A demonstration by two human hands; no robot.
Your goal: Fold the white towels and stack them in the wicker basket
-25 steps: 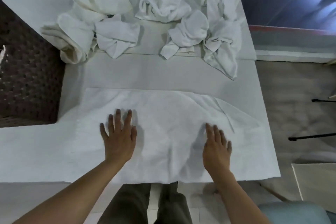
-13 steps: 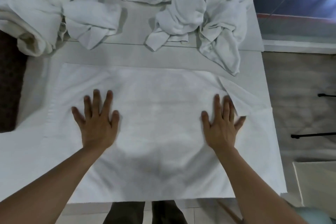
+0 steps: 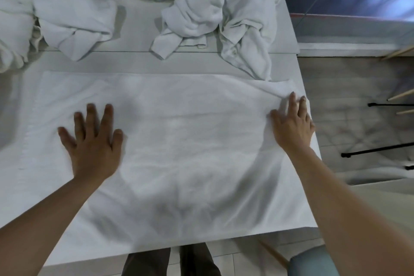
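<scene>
1. Both my hands have slid outward along the towel (image 3: 190, 141) since a second ago. My left hand (image 3: 91, 143) is now near its left end and my right hand (image 3: 291, 127) is at its right end, by the table (image 3: 134, 61) edge.
2. The right corner that lay turned over half a second ago now looks spread out under my right fingers (image 3: 291, 103), though that spot is blurred.
3. Both hands are flat, fingers straight and splayed, pressing the cloth and gripping nothing.
4. The towel lies smoothed across the near half of the table, its near edge at the table's near edge. I judge the flattening about done and the first fold due next.
5. The unfolded towels (image 3: 192, 11) are heaped along the far side. The tail of one (image 3: 253, 63) reaches down to my towel's far right corner and seems to touch it, so it could get dragged if I lift that corner.
6. The basket is out of view now, so I cannot say how it stands.
7. To the right, off the table, are floor tiles, black rods (image 3: 376, 149) and a blue seat (image 3: 313, 262).
</scene>
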